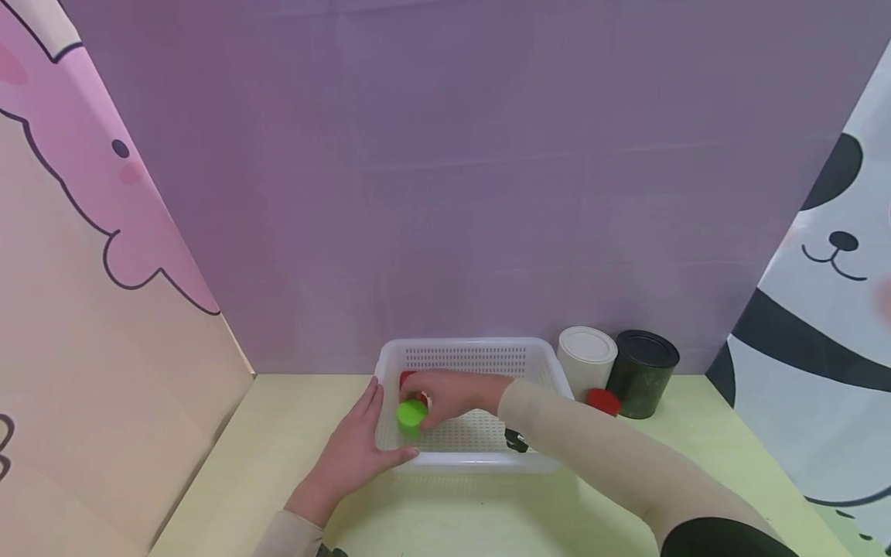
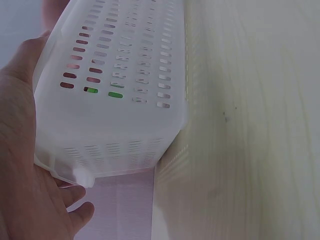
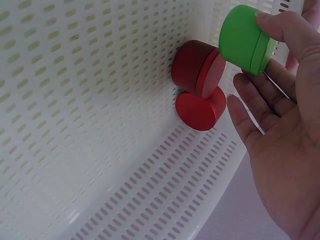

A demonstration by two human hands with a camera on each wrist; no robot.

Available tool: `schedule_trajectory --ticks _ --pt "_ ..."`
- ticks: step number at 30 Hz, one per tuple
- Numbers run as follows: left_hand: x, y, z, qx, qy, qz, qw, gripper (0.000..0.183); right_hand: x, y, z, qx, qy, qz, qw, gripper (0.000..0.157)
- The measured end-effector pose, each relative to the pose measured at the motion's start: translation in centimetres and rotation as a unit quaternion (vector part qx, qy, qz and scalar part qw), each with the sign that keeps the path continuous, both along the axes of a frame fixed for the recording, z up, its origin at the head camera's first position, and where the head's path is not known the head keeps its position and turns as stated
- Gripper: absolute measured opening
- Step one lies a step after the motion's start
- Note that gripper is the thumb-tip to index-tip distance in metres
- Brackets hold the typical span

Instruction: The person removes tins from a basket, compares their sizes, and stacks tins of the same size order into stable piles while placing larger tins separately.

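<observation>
**Green tin (image 3: 245,40) pinched, red tins (image 3: 197,67) right beside the fingertips!**

Right hand (image 3: 295,115) down in the basket (image 1: 480,458), thumb and fingers closed about the green tin; the two red ones sit just beside its lower fingertips. Left hand (image 1: 350,449) spread wide, thumb on the near rim, fingers along the side. Good form here, I'd say: a light, square pinch, spare fingers clear of the reds, left palm steadying the corner.
</observation>
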State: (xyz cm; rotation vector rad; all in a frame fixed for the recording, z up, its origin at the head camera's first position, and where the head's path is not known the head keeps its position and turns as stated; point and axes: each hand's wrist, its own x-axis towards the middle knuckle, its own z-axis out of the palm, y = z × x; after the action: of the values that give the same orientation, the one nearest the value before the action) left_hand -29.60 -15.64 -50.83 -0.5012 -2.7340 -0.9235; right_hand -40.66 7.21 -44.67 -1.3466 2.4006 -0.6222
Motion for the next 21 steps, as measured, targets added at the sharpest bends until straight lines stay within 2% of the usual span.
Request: schedule_trajectory --ticks 11,21 --pt "0.1 0.0 -0.1 -0.005 -0.001 0.003 1.0 0.127 -0.1 1.5 1.1 -0.006 0.032 0.002 0.999 0.044" --pt "0.2 0.2 0.0 -0.006 -0.021 0.012 0.9997 0.126 0.4 3.2 2.3 -0.025 0.011 -0.025 0.999 0.053"
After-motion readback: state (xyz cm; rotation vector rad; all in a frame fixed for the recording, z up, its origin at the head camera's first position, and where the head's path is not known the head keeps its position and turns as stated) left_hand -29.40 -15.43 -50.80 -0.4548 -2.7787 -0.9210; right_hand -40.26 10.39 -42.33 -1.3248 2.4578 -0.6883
